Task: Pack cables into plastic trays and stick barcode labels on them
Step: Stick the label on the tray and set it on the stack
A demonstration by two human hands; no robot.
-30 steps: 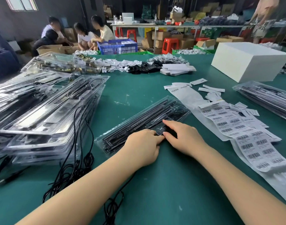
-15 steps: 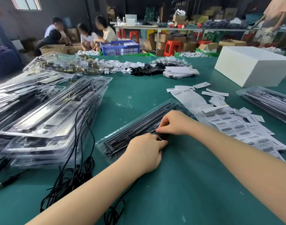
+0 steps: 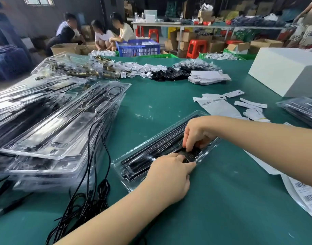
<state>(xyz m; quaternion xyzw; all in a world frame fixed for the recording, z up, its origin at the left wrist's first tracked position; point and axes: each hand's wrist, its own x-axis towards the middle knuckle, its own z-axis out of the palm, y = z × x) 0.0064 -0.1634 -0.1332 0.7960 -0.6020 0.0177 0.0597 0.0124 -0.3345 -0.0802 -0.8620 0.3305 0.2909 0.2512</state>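
A clear plastic tray (image 3: 151, 152) holding long black strips lies slantwise on the green table in front of me. My left hand (image 3: 169, 174) lies on the tray's near edge, its straight fingers pressing beside a black part (image 3: 191, 155) near the right end. My right hand (image 3: 195, 133) reaches over the tray from the right, its fingers curled down and their tips pinching that black part. A sheet of barcode labels (image 3: 307, 195) lies at the right, partly hidden under my right forearm.
Tall stacks of filled clear trays (image 3: 63, 129) fill the left side, with loose black cables (image 3: 91, 200) trailing in front. A white box (image 3: 284, 71) and more filled trays (image 3: 300, 108) are at the right. Label backing paper (image 3: 218, 106) lies behind the tray.
My right hand rose from the tray's near edge onto its top, and its fingers curled down onto the black part. My left hand stayed at the near edge.
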